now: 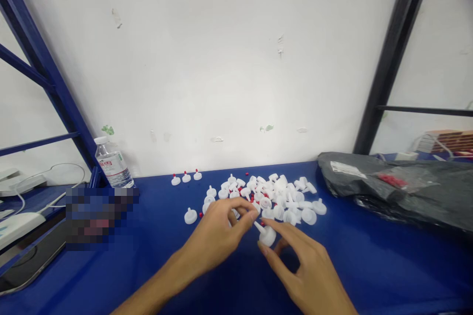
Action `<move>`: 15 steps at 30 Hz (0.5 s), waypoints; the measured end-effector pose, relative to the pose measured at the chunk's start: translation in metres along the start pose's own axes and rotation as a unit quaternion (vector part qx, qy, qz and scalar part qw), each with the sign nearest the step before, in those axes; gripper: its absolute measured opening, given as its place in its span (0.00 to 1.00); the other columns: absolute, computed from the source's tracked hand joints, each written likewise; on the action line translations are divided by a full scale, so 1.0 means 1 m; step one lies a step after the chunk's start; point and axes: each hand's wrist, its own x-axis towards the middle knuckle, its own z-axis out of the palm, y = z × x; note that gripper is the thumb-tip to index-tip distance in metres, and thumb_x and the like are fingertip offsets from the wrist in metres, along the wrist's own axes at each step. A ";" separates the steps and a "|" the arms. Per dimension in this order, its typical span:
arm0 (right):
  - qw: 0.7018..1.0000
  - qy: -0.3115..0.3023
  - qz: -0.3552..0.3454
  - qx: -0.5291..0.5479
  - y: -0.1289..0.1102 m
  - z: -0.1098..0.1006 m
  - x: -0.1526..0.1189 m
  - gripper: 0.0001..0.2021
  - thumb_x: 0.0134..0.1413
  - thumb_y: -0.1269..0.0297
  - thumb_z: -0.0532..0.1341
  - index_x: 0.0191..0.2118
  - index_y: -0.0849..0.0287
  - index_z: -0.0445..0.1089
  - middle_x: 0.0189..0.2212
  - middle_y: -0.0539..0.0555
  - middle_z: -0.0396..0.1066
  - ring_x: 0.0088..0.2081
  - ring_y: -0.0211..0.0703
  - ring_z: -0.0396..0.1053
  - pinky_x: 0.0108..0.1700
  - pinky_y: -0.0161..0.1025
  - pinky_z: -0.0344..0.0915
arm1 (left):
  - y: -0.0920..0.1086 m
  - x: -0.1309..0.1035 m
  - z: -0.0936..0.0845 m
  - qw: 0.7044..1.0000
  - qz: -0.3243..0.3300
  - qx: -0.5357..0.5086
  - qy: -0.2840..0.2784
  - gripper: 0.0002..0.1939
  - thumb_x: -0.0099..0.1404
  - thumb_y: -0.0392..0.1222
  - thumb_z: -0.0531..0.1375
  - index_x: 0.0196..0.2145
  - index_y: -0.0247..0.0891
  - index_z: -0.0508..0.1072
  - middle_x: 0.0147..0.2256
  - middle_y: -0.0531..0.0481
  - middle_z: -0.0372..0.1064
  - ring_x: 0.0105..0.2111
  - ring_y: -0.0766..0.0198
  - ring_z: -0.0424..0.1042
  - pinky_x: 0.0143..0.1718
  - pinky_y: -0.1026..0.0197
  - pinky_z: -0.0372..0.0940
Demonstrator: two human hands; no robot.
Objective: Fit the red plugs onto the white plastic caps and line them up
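Note:
My right hand (305, 258) grips a white plastic nozzle cap (267, 236) between thumb and fingers, its thin spout tilted up to the left. Just beside that spout, my left hand (225, 224) is closed in a pinch; whatever its fingertips hold is too small or hidden to make out. Behind both hands lies a loose pile of white nozzle caps (279, 188) with small red tips (247, 174) scattered among them. One separate nozzle cap (190, 216) stands to the left of the pile. Farther back, several nozzle caps with red tips (186, 176) stand in a row.
A water bottle (114, 165) leans at the back left, near a blurred patch and a dark device (33, 261). Grey plastic bags (399, 187) cover the right side of the blue table (148, 266). A white wall (229, 59) and metal posts (391, 59) bound the back.

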 end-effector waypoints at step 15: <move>0.998 -0.029 0.061 0.014 0.004 0.000 0.001 0.16 0.59 0.58 0.64 0.53 0.46 0.68 0.29 0.44 0.78 0.33 0.45 0.78 0.41 0.41 0.73 | -0.085 0.210 0.004 0.975 -0.047 0.209 -0.064 0.10 0.57 0.40 0.67 0.36 0.33 0.82 0.34 0.43 0.80 0.37 0.56 0.78 0.38 0.62 0.69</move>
